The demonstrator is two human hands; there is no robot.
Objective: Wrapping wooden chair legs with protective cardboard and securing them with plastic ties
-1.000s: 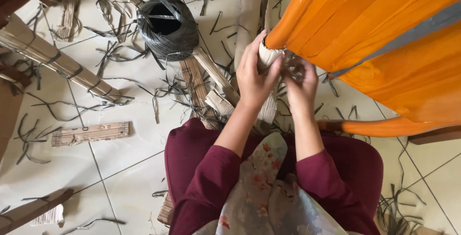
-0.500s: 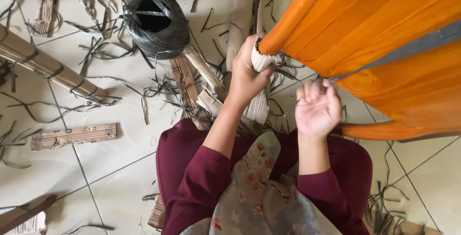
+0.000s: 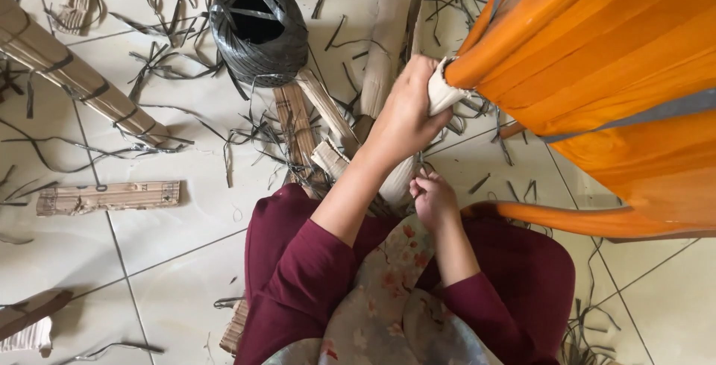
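Just above my lap, my left hand [image 3: 406, 115] is wrapped around the pale end of a cardboard tube [image 3: 441, 93], fingers closed tight on it where the roll of orange fabric [image 3: 597, 59] begins. That fabric runs off to the far right and fills the upper right of my view, with a grey band [image 3: 634, 115] crossing it. My right hand [image 3: 434, 199] sits lower and nearer to me, just under the left one, fingers curled together against a flattened cardboard piece [image 3: 395, 182] that stands between my knees; I cannot tell whether they actually pinch anything. Both my sleeves are dark red, and a flowered cloth [image 3: 388, 298] lies over my lap.

Farther off on the left of the white tiled floor [image 3: 164, 246] sits a spool of black plastic strapping [image 3: 257, 29], with cut black strips [image 3: 149, 74] scattered around it. Cardboard slats [image 3: 298, 130] lie between the spool and my knees. A long bundled cardboard strip [image 3: 74, 74] slants across the far left, and a short corrugated piece [image 3: 108, 196] lies flat on the near left.
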